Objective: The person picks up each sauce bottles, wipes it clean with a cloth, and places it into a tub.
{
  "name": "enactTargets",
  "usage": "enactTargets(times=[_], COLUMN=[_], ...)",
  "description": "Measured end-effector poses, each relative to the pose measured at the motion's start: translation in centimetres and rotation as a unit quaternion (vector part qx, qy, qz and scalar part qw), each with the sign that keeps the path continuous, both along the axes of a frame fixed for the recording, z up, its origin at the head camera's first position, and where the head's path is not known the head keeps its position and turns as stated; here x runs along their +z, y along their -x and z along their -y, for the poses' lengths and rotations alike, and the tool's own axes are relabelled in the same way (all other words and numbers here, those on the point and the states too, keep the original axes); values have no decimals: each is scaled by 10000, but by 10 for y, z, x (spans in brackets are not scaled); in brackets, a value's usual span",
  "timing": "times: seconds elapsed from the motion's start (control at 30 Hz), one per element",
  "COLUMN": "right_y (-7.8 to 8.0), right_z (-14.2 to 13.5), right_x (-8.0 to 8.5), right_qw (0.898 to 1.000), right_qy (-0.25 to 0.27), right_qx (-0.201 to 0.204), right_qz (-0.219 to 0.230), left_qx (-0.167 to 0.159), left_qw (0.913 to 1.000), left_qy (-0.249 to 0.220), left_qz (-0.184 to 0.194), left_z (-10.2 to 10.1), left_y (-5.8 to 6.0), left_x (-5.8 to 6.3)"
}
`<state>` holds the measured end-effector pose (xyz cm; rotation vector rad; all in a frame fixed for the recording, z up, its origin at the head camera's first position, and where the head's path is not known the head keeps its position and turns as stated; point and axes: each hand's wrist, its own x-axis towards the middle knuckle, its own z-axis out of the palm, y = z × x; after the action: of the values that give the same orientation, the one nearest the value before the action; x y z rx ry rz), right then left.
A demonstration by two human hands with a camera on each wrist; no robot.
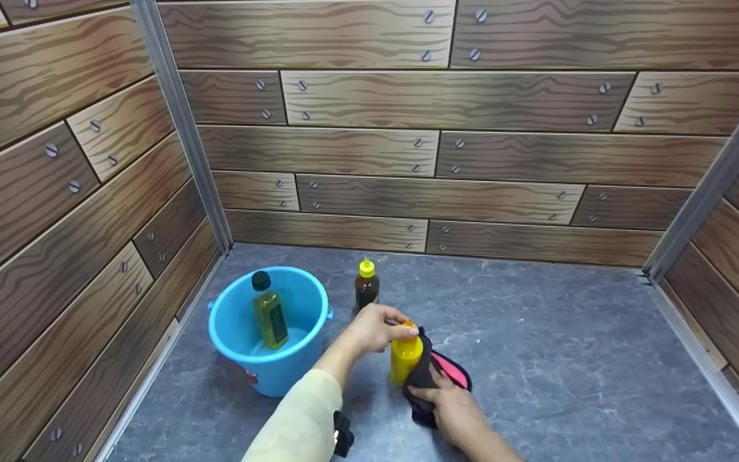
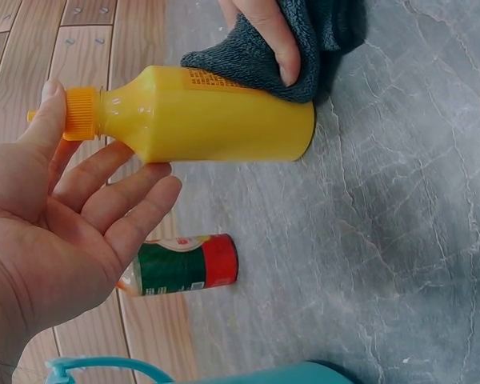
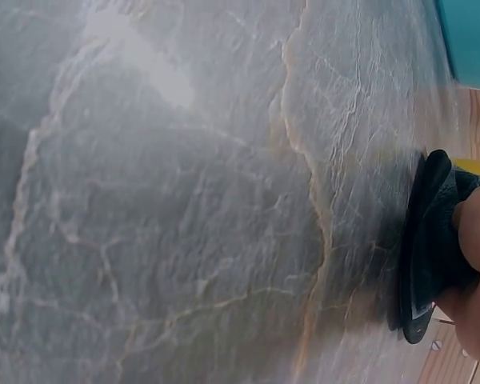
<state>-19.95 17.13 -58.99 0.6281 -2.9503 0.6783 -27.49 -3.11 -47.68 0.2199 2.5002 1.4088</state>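
Note:
A yellow squeeze bottle point(image 1: 403, 366) stands upright on the grey floor. My left hand point(image 1: 373, 330) pinches its orange cap point(image 2: 81, 114) between thumb and fingers, the other fingers spread beside the bottle's shoulder. With my right hand point(image 1: 456, 410) I grip a dark fuzzy cloth point(image 2: 256, 60) with a pink patch and press it against the bottle's side, near the base. In the right wrist view the cloth's black edge point(image 3: 416, 256) shows under the hand, and only a sliver of the yellow bottle appears behind it.
Left of my hands stands a blue bucket point(image 1: 280, 378) holding a green oil bottle point(image 1: 271, 321) with a black cap. Behind my left hand is a dark bottle point(image 1: 367, 289) with a yellow nozzle cap. Wood-patterned walls point(image 1: 433, 154) bound the floor at the back and sides.

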Motion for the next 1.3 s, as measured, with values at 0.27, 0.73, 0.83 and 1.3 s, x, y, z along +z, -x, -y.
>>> enactTargets(times=[0.27, 0.73, 0.83, 1.3], right_y=[0, -4, -5, -10], right_z=[-1, -18, -22, -34], right_x=[1, 0, 1, 2], right_qw=[9986, 9930, 9918, 9898], right_qy=[-160, 76, 182, 380], right_qx=[-401, -1172, -1265, -1334], right_qz=[320, -100, 39, -328], left_qx=[-84, -522, -630, -924], left_qw=[10000, 9986, 9980, 9956], left_qy=[-10, -40, -4, -154], left_qz=[-29, -98, -81, -76], left_z=[-1, 0, 2, 5], left_y=[-1, -7, -7, -7], left_x=[-2, -2, -1, 2])
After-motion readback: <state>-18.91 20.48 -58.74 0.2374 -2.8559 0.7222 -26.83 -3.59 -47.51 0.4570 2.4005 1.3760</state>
